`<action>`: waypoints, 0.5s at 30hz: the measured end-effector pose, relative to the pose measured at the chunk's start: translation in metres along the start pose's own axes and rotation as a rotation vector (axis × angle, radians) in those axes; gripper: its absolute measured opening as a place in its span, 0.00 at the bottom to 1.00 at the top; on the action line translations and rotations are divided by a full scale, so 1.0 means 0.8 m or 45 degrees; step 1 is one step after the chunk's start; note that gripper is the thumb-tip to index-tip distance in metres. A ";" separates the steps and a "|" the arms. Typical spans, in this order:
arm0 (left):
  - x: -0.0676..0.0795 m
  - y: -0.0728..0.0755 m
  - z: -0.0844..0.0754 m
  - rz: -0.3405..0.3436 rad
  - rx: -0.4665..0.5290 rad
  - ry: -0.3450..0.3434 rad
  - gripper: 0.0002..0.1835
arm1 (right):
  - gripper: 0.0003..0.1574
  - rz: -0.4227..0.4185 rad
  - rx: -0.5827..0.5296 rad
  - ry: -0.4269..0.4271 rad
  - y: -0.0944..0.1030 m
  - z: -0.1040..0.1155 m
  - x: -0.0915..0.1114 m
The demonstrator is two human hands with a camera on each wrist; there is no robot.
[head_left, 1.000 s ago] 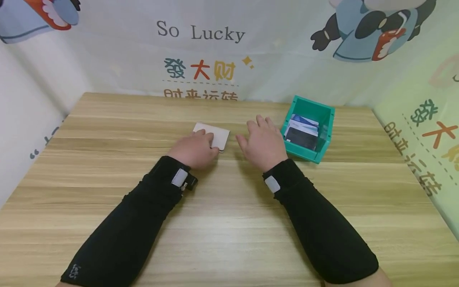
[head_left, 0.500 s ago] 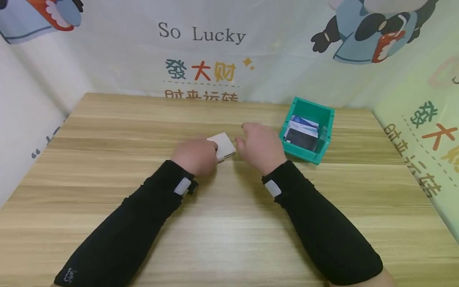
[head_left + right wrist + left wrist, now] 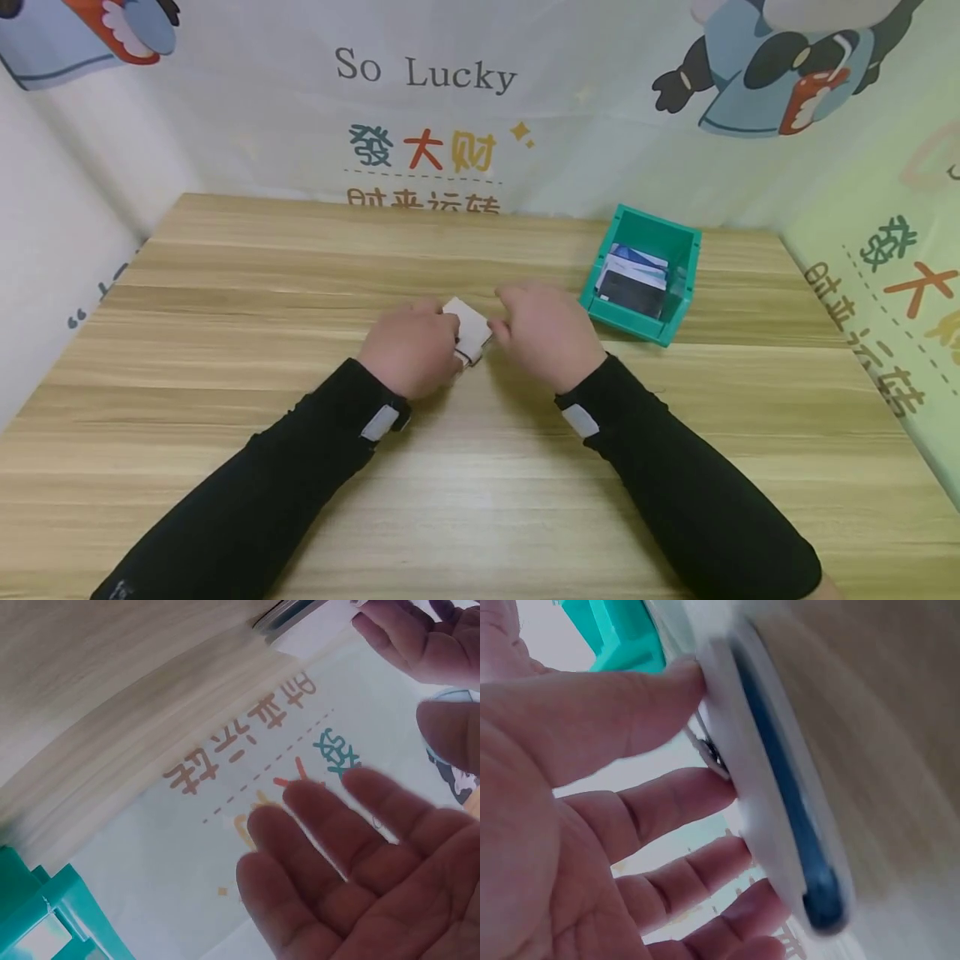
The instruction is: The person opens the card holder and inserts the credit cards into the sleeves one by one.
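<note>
My left hand point(image 3: 412, 346) pinches a small white wallet point(image 3: 471, 327) at its near left side, just above the wooden table. In the left wrist view the wallet point(image 3: 739, 757) stands on edge, its dark blue inside point(image 3: 791, 810) showing between two pale covers. Thumb and fingertips lie against the outer cover, around a small strap with a metal snap point(image 3: 711, 751). My right hand point(image 3: 547, 333) hovers at the wallet's right side, thumb by its corner. In the right wrist view its fingers point(image 3: 315, 832) are loosely extended, with nothing in the palm.
A green open box point(image 3: 622, 322) stands at the back right, just beyond my right hand. Inside it lie several cards, among them a black card point(image 3: 632, 293) in front of white and blue ones. A printed cloth point(image 3: 570, 158) hangs behind the table's point(image 3: 262, 275) far edge.
My left hand has picked the wallet off the table, turned it and drawn it nearer and to the right. My right hand has come nearer too, its fingers less spread.
</note>
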State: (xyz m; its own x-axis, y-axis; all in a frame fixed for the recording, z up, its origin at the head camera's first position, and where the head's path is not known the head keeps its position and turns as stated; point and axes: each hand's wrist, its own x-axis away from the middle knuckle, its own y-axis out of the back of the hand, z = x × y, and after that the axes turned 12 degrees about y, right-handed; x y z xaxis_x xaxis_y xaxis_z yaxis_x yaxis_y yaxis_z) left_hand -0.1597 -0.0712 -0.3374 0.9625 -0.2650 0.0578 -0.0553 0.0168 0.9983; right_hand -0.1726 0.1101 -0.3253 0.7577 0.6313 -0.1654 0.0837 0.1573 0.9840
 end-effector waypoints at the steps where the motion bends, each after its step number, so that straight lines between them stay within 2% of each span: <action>1: 0.002 0.000 -0.001 0.011 0.004 -0.008 0.17 | 0.21 0.016 0.000 0.038 -0.001 0.001 0.001; 8: 0.012 0.004 -0.004 0.070 0.067 -0.112 0.13 | 0.10 0.113 -0.014 0.340 -0.008 0.010 0.007; 11: 0.012 0.005 -0.003 0.100 0.113 -0.130 0.12 | 0.07 0.133 -0.035 0.383 -0.011 0.013 0.007; 15: 0.010 0.006 -0.002 0.129 0.154 -0.111 0.19 | 0.04 0.149 -0.070 0.418 -0.014 0.016 0.008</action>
State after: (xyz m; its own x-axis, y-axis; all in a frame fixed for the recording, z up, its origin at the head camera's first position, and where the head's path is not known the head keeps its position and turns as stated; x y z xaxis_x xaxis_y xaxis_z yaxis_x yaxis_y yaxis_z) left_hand -0.1519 -0.0713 -0.3321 0.9241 -0.3504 0.1528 -0.1876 -0.0674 0.9799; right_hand -0.1605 0.1023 -0.3368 0.5108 0.8566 -0.0729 -0.0333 0.1045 0.9940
